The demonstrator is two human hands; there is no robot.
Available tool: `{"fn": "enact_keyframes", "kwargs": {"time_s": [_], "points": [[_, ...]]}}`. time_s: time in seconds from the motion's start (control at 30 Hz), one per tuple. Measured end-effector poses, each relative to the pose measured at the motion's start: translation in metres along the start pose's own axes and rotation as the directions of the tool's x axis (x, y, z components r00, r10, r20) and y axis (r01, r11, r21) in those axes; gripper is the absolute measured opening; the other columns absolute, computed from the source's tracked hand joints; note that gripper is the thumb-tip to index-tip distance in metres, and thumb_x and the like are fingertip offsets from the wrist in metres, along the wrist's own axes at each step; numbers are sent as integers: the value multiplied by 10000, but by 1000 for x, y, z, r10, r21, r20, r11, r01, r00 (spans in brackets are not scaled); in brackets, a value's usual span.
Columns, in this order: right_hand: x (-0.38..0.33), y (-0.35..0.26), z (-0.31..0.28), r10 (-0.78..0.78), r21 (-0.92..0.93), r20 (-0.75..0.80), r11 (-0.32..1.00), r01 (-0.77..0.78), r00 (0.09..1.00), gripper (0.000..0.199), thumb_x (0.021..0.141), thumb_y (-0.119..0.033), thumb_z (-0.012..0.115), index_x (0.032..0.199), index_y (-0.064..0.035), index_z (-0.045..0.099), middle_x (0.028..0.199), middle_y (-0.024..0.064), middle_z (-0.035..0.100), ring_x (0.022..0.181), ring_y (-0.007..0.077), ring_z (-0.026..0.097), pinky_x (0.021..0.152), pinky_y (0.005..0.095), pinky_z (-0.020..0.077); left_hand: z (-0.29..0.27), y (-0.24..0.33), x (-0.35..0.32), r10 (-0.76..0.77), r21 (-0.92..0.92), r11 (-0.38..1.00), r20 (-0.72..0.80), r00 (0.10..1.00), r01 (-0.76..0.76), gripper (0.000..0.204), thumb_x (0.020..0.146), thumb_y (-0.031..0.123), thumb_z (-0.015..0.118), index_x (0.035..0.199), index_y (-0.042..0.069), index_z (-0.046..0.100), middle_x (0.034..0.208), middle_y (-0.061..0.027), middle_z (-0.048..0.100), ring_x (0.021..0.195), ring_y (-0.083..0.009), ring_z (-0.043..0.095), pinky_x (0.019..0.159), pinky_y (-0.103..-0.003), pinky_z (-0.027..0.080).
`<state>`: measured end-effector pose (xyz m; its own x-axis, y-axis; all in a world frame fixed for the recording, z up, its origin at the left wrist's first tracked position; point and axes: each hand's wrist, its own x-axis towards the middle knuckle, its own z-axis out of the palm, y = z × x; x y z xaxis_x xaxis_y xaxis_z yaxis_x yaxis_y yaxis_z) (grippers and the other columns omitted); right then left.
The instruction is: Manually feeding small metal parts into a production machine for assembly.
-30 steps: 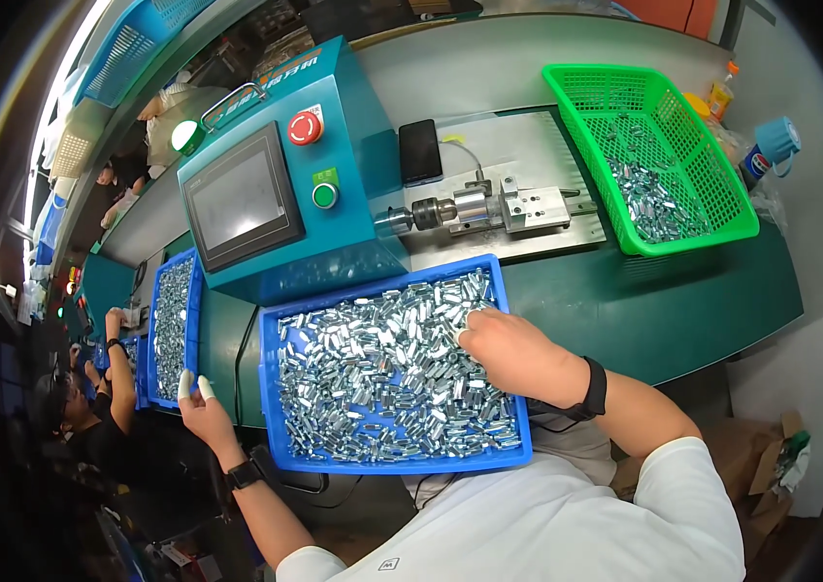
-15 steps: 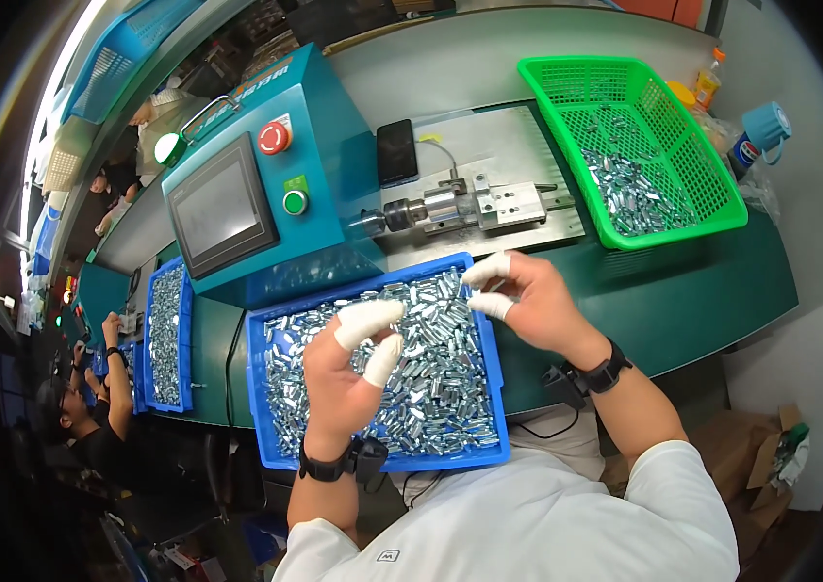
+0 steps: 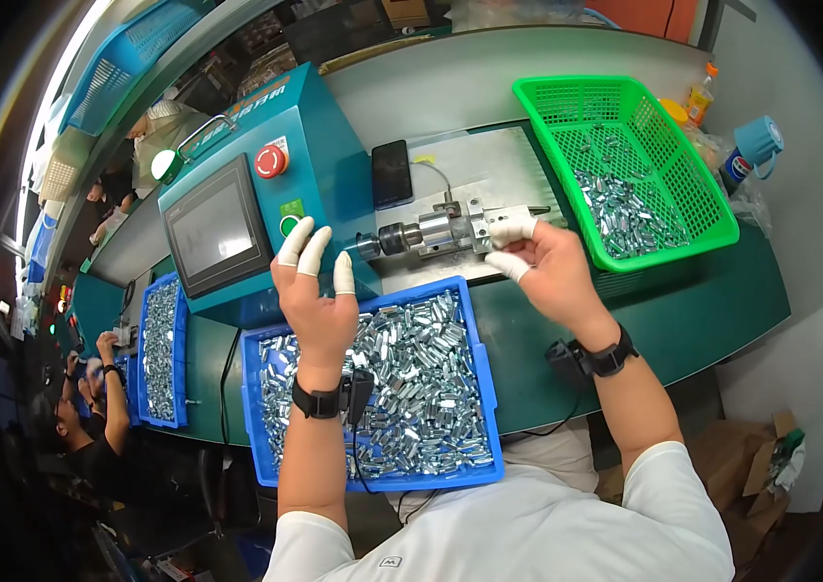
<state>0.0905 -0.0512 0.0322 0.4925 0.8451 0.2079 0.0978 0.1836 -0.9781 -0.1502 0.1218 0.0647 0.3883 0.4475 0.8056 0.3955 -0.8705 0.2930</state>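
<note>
My left hand (image 3: pixel 316 315), with white finger covers, is raised in front of the teal machine (image 3: pixel 329 155). Its fingers are apart and hold nothing; the fingertips are close to the green button (image 3: pixel 289 225). My right hand (image 3: pixel 559 276), also in white finger covers, is curled at the metal clamping fixture (image 3: pixel 477 231). Thumb and index finger close in at the fixture's near right side; whatever lies between them is too small to make out. A drill-type chuck (image 3: pixel 398 238) faces the fixture from the left. Below my hands, a blue tray (image 3: pixel 497 427) holds many small silvery metal cylinders (image 3: pixel 421 388).
A green plastic basket (image 3: pixel 717 228) with similar metal pieces stands right of the fixture. Behind the chuck lies a black phone (image 3: pixel 392 175). The machine carries a touchscreen (image 3: pixel 215 228) and a red stop button (image 3: pixel 271 161). At far left a co-worker (image 3: pixel 106 417) sits by another blue tray (image 3: pixel 145 388).
My right hand has moved from the tray's far right corner up to the fixture. My left hand has risen from over the tray toward the green button, its fingers spreading upward.
</note>
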Motion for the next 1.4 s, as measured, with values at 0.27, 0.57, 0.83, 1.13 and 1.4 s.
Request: {"fn": "enact_keyframes", "kwargs": {"time_s": [0.27,0.57,0.83,1.13,1.4], "points": [[46,8,-10,-101,-158,-47,983,92,994,202,944,0,798,1144,26,775,1069,59,756,921,119,720,817,274,594,2,-13,-9,65,12,998,31,997,-65,428,906,40,777,1330,38,719,1468,-134,641,1312,-357,586,1133,-450,469],[63,37,-4,-158,-349,-46,928,133,986,118,932,4,797,1049,12,807,971,64,734,850,122,703,747,281,567,1,-12,-11,89,38,995,54,995,-91,482,890,17,783,1365,38,701,1485,-133,635,1318,-356,583,1132,-447,472],[71,19,-2,-63,-442,15,895,63,998,109,919,-61,817,996,15,814,924,67,723,769,114,669,673,277,532,0,-13,-12,98,53,993,67,993,-102,497,888,7,780,1377,33,694,1494,-139,628,1329,-359,575,1135,-447,470],[78,36,1,42,-310,-72,949,-62,997,139,927,-119,831,934,15,795,809,39,745,681,84,640,592,279,504,3,-12,-14,106,55,992,69,992,-110,516,887,5,775,1395,26,683,1517,-146,607,1342,-361,562,1145,-449,462],[79,35,0,180,-88,-79,978,-187,980,138,884,-104,851,913,21,802,790,63,757,694,110,669,613,300,529,1,-12,-14,106,66,992,78,991,-112,523,895,12,771,1409,23,673,1531,-149,595,1354,-364,547,1148,-451,460]]}}
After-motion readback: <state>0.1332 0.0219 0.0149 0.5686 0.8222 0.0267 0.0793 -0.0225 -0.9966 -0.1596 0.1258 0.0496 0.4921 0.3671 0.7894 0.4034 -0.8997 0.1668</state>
